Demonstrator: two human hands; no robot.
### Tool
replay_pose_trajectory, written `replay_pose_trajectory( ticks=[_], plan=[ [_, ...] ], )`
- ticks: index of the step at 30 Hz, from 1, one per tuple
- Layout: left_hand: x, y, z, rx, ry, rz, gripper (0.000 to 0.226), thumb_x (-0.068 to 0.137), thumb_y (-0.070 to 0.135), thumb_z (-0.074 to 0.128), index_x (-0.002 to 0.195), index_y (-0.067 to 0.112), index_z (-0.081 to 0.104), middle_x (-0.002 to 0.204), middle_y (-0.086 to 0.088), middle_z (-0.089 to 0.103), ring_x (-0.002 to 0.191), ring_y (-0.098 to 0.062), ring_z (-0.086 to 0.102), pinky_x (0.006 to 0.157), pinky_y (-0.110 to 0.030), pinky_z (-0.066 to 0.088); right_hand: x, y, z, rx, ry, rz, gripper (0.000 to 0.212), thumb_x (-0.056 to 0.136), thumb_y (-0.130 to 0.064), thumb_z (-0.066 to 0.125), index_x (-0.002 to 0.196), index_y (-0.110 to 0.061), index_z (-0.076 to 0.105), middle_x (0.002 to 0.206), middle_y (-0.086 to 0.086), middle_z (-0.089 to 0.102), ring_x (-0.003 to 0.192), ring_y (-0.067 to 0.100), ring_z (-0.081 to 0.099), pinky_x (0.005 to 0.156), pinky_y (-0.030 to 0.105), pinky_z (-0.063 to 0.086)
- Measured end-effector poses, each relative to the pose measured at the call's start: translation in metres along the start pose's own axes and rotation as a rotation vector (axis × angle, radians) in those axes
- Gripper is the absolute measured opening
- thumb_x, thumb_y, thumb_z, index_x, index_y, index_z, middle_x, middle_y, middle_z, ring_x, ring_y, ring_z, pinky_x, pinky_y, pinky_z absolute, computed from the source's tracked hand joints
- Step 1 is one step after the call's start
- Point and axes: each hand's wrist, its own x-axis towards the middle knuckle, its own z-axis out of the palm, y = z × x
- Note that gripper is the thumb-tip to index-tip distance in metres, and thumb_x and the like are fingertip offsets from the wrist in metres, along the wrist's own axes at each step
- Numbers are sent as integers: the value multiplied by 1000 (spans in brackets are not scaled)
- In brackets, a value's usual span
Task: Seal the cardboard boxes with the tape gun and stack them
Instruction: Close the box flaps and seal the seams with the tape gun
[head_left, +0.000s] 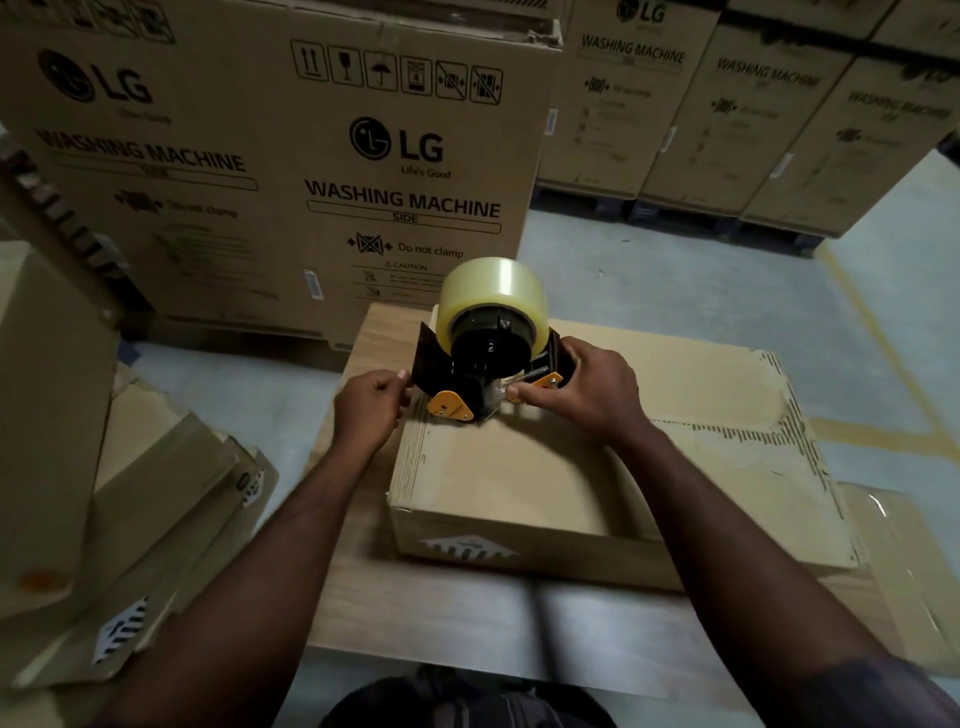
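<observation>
Tape gun (483, 364) sits on the cardboard box (545, 467) top near its far-left corner, left hand (371, 402) pinching its left side, right hand (587, 389) curled round its right side; I'd anchor tape (493, 291) over the edge first, then pull straight along the seam (727, 426).

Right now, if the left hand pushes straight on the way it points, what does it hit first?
The tape gun: the left hand points at its black side plate and seems to pinch that plate's edge, so nothing lies between.
</observation>
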Motion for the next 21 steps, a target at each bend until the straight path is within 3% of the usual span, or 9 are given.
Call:
replay_pose_trajectory(
  ticks=[3,5,7,9,13,17,21],
  plan=[
    [26,-41,17,-52,-130,-110,43,90,52,54,87,10,65,89,-12,70,87,-37,66,80,-49,55,-3,2,3,-26,28,-21,63,63,-80,76,91,-25,65,73,-11,65,70,14,61,56,29,39],
    [26,-48,22,-151,-206,-234,45,86,46,54,88,5,71,89,-19,72,89,-45,68,81,-58,54,-3,2,3,-30,33,-22,57,67,-73,81,90,-24,64,73,-12,62,70,14,59,54,28,33],
    [6,-35,18,-223,-206,-334,31,95,24,54,88,0,73,74,-18,71,73,-40,67,69,-47,54,-3,3,4,-25,26,-17,57,66,-73,81,91,-24,64,73,-12,62,70,14,59,55,28,34],
    [-2,-32,17,-274,-175,-336,22,98,11,55,98,-1,73,73,-13,72,70,-36,67,67,-42,56,-3,3,5,-17,14,-19,57,67,-74,80,94,-26,65,76,-12,65,72,13,60,56,28,36],
    [2,-11,10,-343,35,-170,20,99,16,57,115,7,65,92,-4,67,79,-18,63,69,-31,52,-3,2,4,-26,-2,12,53,67,-73,81,90,-29,62,73,-15,62,69,7,57,55,27,35],
    [-4,9,14,-194,-4,51,17,97,9,61,113,16,62,105,3,65,90,-9,62,65,-17,50,-4,3,5,-17,3,7,57,67,-74,80,95,-27,65,78,-13,67,73,11,62,60,30,45],
    [-9,3,16,-92,23,101,25,94,2,62,115,16,62,108,3,63,85,2,56,53,-4,42,-3,2,4,-40,-4,-17,60,69,-72,80,99,-23,66,82,-11,68,76,14,62,59,29,42]
  ],
)
